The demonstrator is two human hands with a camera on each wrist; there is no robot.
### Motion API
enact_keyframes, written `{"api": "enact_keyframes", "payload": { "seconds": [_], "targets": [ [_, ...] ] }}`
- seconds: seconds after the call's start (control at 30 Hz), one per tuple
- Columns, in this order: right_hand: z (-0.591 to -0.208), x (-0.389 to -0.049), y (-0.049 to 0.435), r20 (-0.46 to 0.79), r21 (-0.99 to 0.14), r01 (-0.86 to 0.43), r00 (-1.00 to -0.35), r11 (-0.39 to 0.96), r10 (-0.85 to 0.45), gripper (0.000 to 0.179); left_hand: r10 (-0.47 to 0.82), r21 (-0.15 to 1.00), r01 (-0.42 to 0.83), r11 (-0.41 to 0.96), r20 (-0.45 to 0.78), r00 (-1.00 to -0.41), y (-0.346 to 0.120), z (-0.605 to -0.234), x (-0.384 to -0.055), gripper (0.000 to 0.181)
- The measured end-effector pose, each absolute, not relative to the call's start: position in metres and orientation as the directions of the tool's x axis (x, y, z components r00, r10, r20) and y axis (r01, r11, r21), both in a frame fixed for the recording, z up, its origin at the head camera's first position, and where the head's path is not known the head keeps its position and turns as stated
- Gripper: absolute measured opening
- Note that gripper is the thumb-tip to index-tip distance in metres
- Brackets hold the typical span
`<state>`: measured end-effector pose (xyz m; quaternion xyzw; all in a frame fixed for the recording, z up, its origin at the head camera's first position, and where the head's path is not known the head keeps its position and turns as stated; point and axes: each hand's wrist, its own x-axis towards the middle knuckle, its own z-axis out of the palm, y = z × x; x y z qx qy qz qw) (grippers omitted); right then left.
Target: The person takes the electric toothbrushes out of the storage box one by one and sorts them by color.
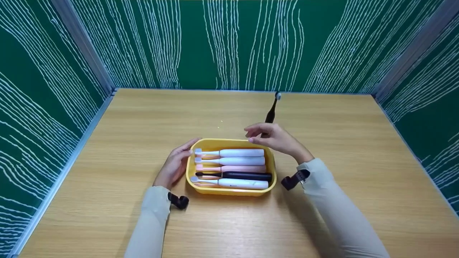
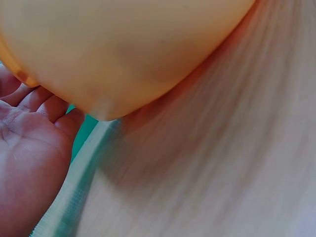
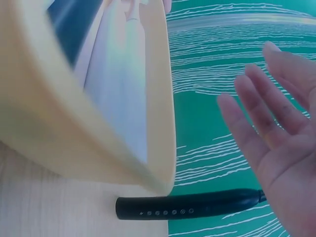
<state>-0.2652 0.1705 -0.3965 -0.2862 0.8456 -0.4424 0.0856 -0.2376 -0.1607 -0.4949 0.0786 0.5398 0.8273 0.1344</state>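
Five toothbrushes point(image 1: 244, 168) lie side by side in a yellow basket point(image 1: 231, 192); the left hand point(image 1: 174, 165) rests its extended fingers against the basket's left end. The right hand point(image 1: 271, 137), fingers spread, hovers near the far rim; just beside it, a black toothbrush point(image 1: 271, 114) stands upright on the table point(image 1: 330, 122).

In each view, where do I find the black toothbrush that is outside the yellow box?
Head: black toothbrush right of centre, mostly in the upper half, partly hidden by the right hand.
Left wrist: not in the picture.
Right wrist: black toothbrush across the bottom, just below the yellow box.
Shared landmark: the yellow box, seen in all three views.
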Motion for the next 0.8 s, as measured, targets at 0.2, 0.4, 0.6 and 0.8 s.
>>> {"api": "enact_keyframes", "payload": {
  "seconds": [0.2,0.4,0.6,0.8],
  "targets": [
    [-0.394,-0.266,0.163,0.012,-0.768,-0.429,-0.753,0.476,-0.658,0.042,0.302,0.912,-0.144,-0.385,-0.023,-0.953,-0.161,-0.496,-0.238,0.051],
    [-0.393,-0.267,0.154,-0.06,-0.736,-0.46,-0.687,0.496,-0.724,0.042,0.304,0.912,-0.144,-0.385,-0.022,-0.953,-0.161,-0.496,-0.238,0.051],
    [-0.39,-0.264,0.145,-0.118,-0.703,-0.493,-0.631,0.513,-0.767,0.034,0.305,0.911,-0.139,-0.389,-0.015,-0.952,-0.16,-0.497,-0.238,0.052],
    [-0.386,-0.262,0.136,-0.2,-0.665,-0.494,-0.605,0.56,-0.771,0.037,0.316,0.909,-0.138,-0.394,-0.007,-0.949,-0.16,-0.497,-0.238,0.052]
  ]
}}
